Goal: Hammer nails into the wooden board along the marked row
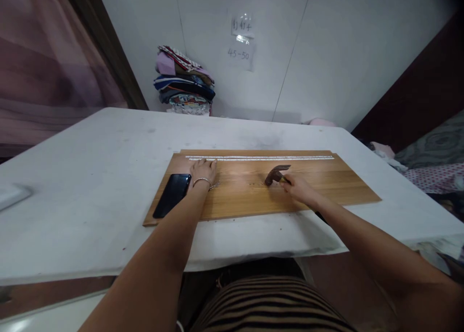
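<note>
My right hand [297, 189] grips a claw hammer [274, 175] by its handle, with the head low over the wooden board [308, 177]. At the left end of a white strip with markings [261, 158], my left hand [203, 170] rests on the board. Its fingers are bent and drawn together at the strip; what they hold, if anything, is too small to tell. Small dark bits, perhaps nails [253, 184], lie on the board left of the hammer head. A black phone [172, 194] lies on the board beside my left wrist.
The board lies on a white-covered table [87, 177]. Folded cloths [184, 80] are stacked by the back wall, below and left of papers [241, 54] with handwriting. A pink curtain [47, 61] hangs at left. A white object [12, 195] sits at the table's left edge.
</note>
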### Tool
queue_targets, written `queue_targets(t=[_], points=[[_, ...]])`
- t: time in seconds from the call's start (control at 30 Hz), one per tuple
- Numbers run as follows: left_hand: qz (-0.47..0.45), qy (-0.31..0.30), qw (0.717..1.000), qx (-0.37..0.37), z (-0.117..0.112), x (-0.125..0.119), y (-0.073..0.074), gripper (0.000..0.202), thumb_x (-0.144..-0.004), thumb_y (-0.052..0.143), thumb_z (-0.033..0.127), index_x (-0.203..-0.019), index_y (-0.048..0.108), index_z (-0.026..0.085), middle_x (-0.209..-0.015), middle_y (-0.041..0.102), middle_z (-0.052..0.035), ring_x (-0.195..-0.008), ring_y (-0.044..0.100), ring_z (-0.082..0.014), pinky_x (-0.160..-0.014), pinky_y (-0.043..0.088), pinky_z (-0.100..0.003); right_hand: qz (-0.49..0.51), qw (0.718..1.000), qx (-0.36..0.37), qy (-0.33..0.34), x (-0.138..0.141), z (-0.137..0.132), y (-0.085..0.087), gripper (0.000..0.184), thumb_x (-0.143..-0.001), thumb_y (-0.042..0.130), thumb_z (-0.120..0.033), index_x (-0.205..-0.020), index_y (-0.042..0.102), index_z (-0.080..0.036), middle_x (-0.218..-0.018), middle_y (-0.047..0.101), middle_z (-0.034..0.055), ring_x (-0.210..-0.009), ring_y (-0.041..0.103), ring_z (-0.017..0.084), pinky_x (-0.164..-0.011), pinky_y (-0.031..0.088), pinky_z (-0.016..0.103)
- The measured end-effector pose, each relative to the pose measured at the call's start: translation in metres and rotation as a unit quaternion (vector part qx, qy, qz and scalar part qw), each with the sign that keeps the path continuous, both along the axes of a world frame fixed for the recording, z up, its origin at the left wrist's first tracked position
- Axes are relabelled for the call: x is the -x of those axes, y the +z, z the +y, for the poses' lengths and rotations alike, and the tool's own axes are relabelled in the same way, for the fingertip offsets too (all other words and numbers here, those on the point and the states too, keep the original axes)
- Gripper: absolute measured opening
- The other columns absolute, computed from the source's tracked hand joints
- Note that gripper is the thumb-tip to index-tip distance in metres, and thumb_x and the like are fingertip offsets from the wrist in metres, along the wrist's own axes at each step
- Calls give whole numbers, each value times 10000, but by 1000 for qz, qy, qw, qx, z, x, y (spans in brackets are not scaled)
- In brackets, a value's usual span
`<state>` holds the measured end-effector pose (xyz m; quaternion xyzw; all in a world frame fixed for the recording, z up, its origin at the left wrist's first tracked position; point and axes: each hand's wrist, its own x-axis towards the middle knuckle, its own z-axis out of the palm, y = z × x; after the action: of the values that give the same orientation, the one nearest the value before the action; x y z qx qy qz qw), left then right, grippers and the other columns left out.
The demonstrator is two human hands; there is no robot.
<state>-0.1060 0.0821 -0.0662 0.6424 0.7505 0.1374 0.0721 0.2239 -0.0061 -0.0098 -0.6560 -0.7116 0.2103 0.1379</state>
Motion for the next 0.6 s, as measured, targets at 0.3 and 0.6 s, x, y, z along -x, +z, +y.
queue_targets(t=[0.3, 0.6], points=[[1, -2, 1000, -11, 3, 2, -6, 559, -1085, 261, 437, -1275, 755, 256, -1488, 624, -100, -1402, 488, -289, -1174, 350, -433, 12, 1000, 6, -9, -2, 0, 1, 150, -894, 554, -232, -774, 636, -197, -701, 649, 47, -681, 584, 196, -671, 412, 281], [2, -1, 1000, -14, 3, 1, -4, 538, -1080, 283, 436, -1248, 766, 269, -1456, 650, -103, -1379, 515, -298, -1150, 370, -440, 6, 1000, 6, -12, -1, -1, 1, 164, -895, 540, -242, -770, 636, -196, -727, 663, 53, -697, 575, 195, -686, 411, 286]])
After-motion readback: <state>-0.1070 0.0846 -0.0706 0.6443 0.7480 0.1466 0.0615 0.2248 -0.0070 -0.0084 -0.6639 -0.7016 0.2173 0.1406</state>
